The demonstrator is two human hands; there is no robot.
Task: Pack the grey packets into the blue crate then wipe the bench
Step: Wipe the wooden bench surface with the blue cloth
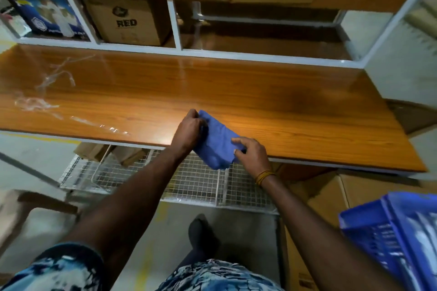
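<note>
Blue cloth [218, 142] is in both our hands at the bench's [295, 111] near edge. Left hand [189, 129] is fisted on its far corner, right hand [251, 155] pinches the near end. No grey packets left on the bench; the blue crate [387, 238] sits low right, contents blurred, probably the packets. So we're on the wipe step. Next: flatten the cloth and sweep, clearing the plastic scraps [40, 99] at the left.

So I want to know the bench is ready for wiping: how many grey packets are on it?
0. The bench holds only clear plastic scraps at its left end and the blue cloth at its front edge.
</note>
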